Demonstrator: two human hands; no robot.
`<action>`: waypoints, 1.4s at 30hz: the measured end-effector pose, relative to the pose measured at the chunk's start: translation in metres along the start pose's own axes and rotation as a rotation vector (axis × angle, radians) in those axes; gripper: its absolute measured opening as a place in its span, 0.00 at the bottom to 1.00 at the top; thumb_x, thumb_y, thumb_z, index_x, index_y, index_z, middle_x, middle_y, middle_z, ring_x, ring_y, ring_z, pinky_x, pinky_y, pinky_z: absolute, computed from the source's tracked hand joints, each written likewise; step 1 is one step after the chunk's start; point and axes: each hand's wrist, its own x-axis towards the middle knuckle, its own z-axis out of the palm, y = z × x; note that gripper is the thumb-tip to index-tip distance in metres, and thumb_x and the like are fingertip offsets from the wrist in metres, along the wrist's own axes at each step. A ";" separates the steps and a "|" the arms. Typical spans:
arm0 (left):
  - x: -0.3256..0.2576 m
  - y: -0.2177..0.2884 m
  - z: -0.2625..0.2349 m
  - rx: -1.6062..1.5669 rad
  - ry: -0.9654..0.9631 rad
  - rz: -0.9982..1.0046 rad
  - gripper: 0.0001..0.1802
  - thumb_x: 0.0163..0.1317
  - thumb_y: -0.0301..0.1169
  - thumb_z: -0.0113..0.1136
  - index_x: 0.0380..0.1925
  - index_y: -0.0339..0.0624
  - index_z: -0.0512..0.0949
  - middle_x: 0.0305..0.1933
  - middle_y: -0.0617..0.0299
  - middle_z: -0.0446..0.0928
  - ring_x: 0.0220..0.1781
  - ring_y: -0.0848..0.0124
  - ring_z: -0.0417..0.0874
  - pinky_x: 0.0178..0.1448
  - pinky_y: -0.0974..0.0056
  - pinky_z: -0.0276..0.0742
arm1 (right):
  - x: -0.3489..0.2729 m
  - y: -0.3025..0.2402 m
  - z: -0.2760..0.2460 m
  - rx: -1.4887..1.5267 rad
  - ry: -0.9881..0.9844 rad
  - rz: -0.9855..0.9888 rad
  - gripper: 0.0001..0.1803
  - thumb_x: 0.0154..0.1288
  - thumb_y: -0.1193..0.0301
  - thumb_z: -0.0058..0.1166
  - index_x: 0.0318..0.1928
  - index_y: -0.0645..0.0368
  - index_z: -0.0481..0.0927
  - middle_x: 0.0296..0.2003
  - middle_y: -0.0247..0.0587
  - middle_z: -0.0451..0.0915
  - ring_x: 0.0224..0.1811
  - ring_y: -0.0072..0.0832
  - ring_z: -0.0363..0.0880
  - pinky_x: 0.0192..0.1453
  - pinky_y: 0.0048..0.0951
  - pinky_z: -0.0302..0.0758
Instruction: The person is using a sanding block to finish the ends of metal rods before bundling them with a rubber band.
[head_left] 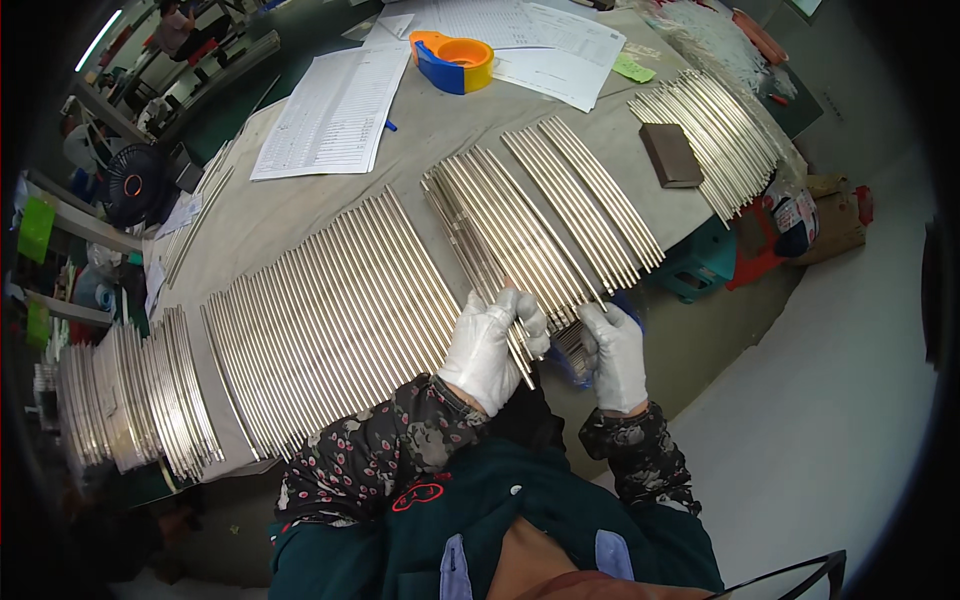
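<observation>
Both my hands wear white gloves at the table's near edge. My left hand point(492, 345) is closed around a few thin silvery metal rods point(522, 362), whose near ends stick out past the fingers. My right hand point(615, 352) pinches near the end of a single metal rod point(592, 288) at the right side of the middle group. That middle group of rods point(505, 215) lies side by side, partly piled at its left. Left of it spreads a wide flat row of rods point(330, 310). A narrower row of rods point(580, 195) lies to the right.
A dark brown block point(670, 156) rests against another rod group point(715, 140) at the far right. Bundled rods point(125, 395) lie far left. Paper sheets point(335, 110) and an orange-and-blue tape dispenser point(452, 62) sit at the back. A teal stool point(698, 262) stands below the right edge.
</observation>
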 end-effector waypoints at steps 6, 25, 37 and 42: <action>0.001 -0.006 0.000 0.066 0.091 0.029 0.08 0.67 0.32 0.51 0.34 0.46 0.62 0.26 0.67 0.62 0.26 0.75 0.65 0.26 0.72 0.64 | -0.005 0.001 0.003 0.160 0.065 0.034 0.09 0.59 0.67 0.58 0.28 0.59 0.75 0.14 0.24 0.65 0.11 0.11 0.57 0.15 0.14 0.53; -0.007 0.007 -0.003 0.152 0.088 -0.083 0.11 0.66 0.33 0.52 0.42 0.40 0.65 0.31 0.64 0.68 0.30 0.72 0.71 0.30 0.71 0.72 | -0.013 0.003 0.010 -0.029 0.049 -0.018 0.11 0.60 0.67 0.56 0.31 0.64 0.77 0.16 0.23 0.66 0.16 0.11 0.59 0.19 0.16 0.55; -0.008 0.007 0.000 0.260 0.154 -0.103 0.08 0.66 0.29 0.51 0.39 0.37 0.66 0.38 0.57 0.72 0.33 0.72 0.75 0.29 0.72 0.74 | -0.021 0.000 0.007 0.232 0.023 0.079 0.08 0.58 0.70 0.56 0.25 0.57 0.73 0.13 0.22 0.64 0.12 0.11 0.56 0.16 0.15 0.52; -0.003 0.002 0.000 0.268 0.168 -0.058 0.18 0.66 0.30 0.51 0.49 0.25 0.64 0.45 0.48 0.74 0.40 0.66 0.81 0.35 0.68 0.84 | -0.045 -0.012 0.017 0.071 0.032 -0.088 0.06 0.56 0.75 0.57 0.24 0.60 0.74 0.15 0.23 0.67 0.15 0.09 0.59 0.18 0.14 0.55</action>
